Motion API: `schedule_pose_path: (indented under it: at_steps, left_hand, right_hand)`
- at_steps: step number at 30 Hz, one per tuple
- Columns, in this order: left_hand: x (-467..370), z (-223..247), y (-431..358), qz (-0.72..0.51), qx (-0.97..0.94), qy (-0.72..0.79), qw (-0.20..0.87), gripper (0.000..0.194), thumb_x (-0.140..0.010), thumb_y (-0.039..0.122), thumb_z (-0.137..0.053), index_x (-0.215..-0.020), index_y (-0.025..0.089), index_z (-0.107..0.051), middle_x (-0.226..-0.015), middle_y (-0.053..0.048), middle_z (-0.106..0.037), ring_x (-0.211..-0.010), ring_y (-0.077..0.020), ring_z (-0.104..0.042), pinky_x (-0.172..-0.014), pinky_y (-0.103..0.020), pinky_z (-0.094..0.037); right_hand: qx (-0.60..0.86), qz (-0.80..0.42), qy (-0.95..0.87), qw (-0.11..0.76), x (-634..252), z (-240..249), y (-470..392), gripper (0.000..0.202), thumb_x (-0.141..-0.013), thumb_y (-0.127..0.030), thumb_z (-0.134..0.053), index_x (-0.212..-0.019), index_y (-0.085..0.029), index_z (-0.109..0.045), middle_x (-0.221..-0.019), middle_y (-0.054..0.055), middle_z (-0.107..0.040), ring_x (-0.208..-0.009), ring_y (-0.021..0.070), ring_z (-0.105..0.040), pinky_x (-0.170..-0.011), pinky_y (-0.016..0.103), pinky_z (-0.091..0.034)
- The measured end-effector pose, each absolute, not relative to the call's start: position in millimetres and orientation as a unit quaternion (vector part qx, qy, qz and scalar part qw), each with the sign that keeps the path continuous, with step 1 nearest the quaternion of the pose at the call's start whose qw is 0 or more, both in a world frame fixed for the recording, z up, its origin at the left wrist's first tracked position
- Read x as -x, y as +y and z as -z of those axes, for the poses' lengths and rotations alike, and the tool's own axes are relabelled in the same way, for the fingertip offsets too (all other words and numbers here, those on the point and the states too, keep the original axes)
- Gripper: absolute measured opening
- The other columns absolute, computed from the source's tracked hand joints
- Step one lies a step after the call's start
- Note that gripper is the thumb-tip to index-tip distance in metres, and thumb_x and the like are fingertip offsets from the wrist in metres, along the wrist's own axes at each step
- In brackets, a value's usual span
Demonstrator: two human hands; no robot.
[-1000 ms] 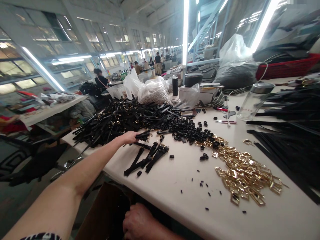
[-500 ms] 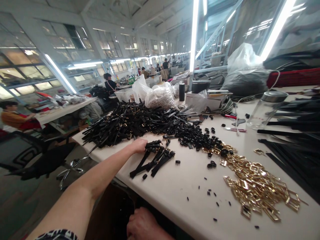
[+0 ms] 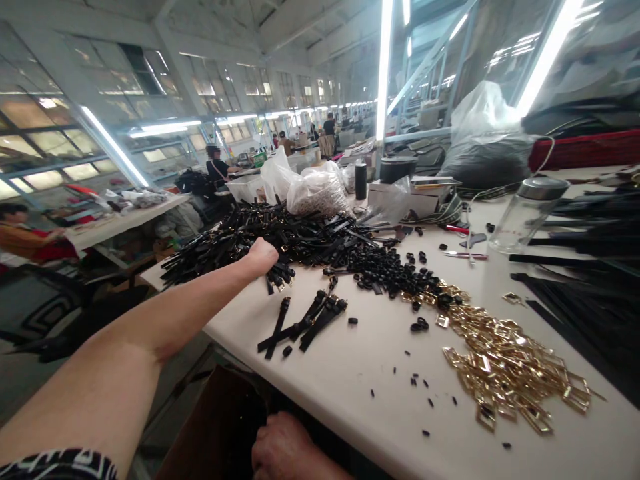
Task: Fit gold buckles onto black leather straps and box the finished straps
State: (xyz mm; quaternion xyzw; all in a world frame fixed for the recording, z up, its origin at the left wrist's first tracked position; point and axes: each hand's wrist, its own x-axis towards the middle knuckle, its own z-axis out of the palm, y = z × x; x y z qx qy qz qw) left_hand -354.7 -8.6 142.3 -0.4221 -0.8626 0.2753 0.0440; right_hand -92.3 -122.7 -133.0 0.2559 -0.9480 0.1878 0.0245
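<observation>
My left hand (image 3: 263, 256) is closed at the front of a big heap of black straps (image 3: 210, 250); several straps with gold buckles stick out from beneath it. Nearer me on the pale table, a few buckled straps (image 3: 320, 320) lie crossed. Low in the picture, below the table edge, is my right hand (image 3: 283, 445), fingers curled; whatever it may hold is hidden. Small black loops (image 3: 383, 267) are piled right of the straps, and gold rectangular rings (image 3: 505, 367) spread toward the right.
A glass jar (image 3: 527, 217), pink-handled tool (image 3: 465, 255) and long black strips (image 3: 575, 320) occupy the right side. Clear plastic bags (image 3: 320, 190) stand behind the heap. Tiny black pieces dot the table front. Other people sit at the far left and in the back.
My left hand has moved up and left from the small group of straps to the heap, with several straps. Fewer straps now lie in that group. My right hand is almost unmoved.
</observation>
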Motion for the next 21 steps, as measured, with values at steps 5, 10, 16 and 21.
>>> schedule_pose_path:
  at_steps: [5,10,16,21]
  left_hand:
    - [324.4,-107.9,0.0,-0.287,0.435,-0.853,0.030,0.016,-0.089,0.026,-0.067,-0.081,0.013,-0.070,-0.085,-0.006,-0.073,-0.088,-0.0203,-0.067,-0.088,-0.040,-0.050]
    - [314.1,-113.0,-14.3,-0.241,0.426,-0.872,0.001,0.008,-0.074,0.016,-0.076,-0.078,0.010,-0.075,-0.082,-0.018,-0.075,-0.087,-0.0288,-0.068,-0.076,-0.034,-0.049]
    - [314.3,-142.7,-107.7,-0.178,0.350,-0.916,-0.081,0.033,-0.077,0.032,-0.070,-0.104,0.013,-0.074,-0.096,-0.009,-0.072,-0.102,-0.0272,-0.065,-0.088,-0.032,-0.044]
    - [274.1,-127.9,-224.5,-0.049,0.267,-0.927,-0.257,0.020,-0.076,0.032,-0.068,-0.083,0.014,-0.073,-0.070,0.000,-0.064,-0.080,-0.0212,-0.066,-0.079,-0.028,-0.044]
  right_hand:
    - [-0.249,-0.199,-0.947,0.028,88.3,131.7,-119.3,0.025,-0.075,-0.050,-0.073,-0.078,-0.025,-0.075,-0.073,0.001,-0.071,-0.067,0.0211,-0.061,-0.056,0.033,-0.042]
    - [-0.247,-0.210,-0.946,0.009,79.3,99.6,-104.8,0.019,-0.081,-0.045,-0.070,-0.087,-0.027,-0.076,-0.083,0.001,-0.073,-0.079,0.0214,-0.063,-0.063,0.032,-0.044]
    - [-0.265,-0.244,-0.932,-0.033,76.9,77.7,-94.4,0.017,-0.089,-0.035,-0.065,-0.091,-0.020,-0.072,-0.095,0.005,-0.072,-0.094,0.0219,-0.061,-0.078,0.033,-0.043]
    - [-0.262,-0.257,-0.929,-0.050,76.9,77.1,-93.6,0.015,-0.090,-0.034,-0.065,-0.090,-0.019,-0.069,-0.094,0.006,-0.070,-0.094,0.0231,-0.059,-0.080,0.034,-0.040]
